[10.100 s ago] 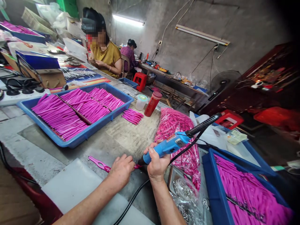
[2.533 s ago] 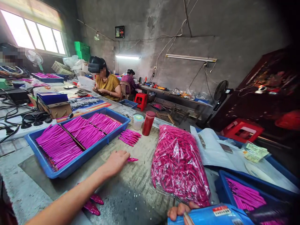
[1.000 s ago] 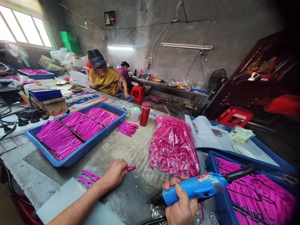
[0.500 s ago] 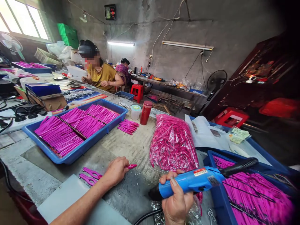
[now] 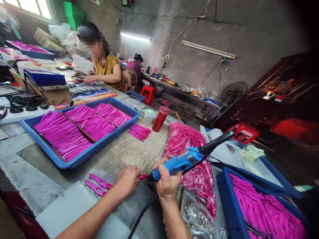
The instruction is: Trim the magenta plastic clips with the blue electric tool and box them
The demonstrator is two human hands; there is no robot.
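My left hand (image 5: 128, 179) is closed on a pink pliers-like tool (image 5: 99, 182). Its two handles stick out to the left of my wrist, and its pointed tip shows past my fingers; the middle is hidden. My right hand (image 5: 169, 181) wraps round a blue electric screwdriver (image 5: 176, 162) with a black rear end and a black cord (image 5: 143, 210). The screwdriver slants down to the left, its black nose at the pink tip by my left fingers. Whether the nose touches that tip, I cannot tell.
A blue tray (image 5: 74, 162) of pink pieces lies left, another blue bin (image 5: 229, 205) right. Near the middle stand a red bottle (image 5: 160, 119), a small pink pile (image 5: 139, 131) and a filled plastic bag (image 5: 189, 139). A person (image 5: 109, 69) sits across the table, another farther back.
My right hand has carried the screwdriver left and up, bringing its nose to the pink tip. My left hand keeps its hold. The person across has turned and lowered their arms toward the table.
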